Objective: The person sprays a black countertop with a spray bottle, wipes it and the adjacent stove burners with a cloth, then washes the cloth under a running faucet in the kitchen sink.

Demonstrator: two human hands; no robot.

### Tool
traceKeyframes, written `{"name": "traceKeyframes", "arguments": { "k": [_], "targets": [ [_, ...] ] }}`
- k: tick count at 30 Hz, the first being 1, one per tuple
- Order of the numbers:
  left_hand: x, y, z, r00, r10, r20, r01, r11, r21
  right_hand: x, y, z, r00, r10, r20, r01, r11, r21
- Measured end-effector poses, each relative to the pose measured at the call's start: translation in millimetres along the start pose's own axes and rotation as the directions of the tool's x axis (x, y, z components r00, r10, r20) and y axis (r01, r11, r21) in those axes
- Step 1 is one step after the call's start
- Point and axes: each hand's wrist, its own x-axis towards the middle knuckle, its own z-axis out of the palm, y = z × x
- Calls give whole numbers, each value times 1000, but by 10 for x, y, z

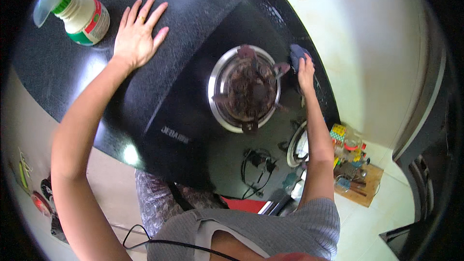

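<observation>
My left hand [137, 38] lies flat on the dark countertop [174, 40], fingers spread, with a ring on one finger. Left of it stands a spray bottle [87, 20] with a green collar, its trigger head cut by the picture's rim. My right hand [306, 70] holds a bluish-grey cloth [298, 53] against the dark surface behind the gas stove [185, 105]. Between my hands is a round burner [250, 87] with a shiny metal ring and brownish pan supports.
A second burner [299, 145] is partly behind my right forearm. A black cable loop [257, 174] lies near the stove's front. Jars and packets [351, 145] crowd the far right beside a wooden board [373, 181]. A pale tiled wall borders the counter.
</observation>
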Motion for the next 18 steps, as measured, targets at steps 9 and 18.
{"name": "traceKeyframes", "arguments": {
  "k": [9,18],
  "targets": [
    [285,-56,-215,996,5,87,2,997,-76,1625,-2057,490,777,-505,376,477,862,171],
    [272,-224,-459,990,-52,132,61,996,-63,376,-390,-509,834,-305,459,503,761,-410]
  ]
}}
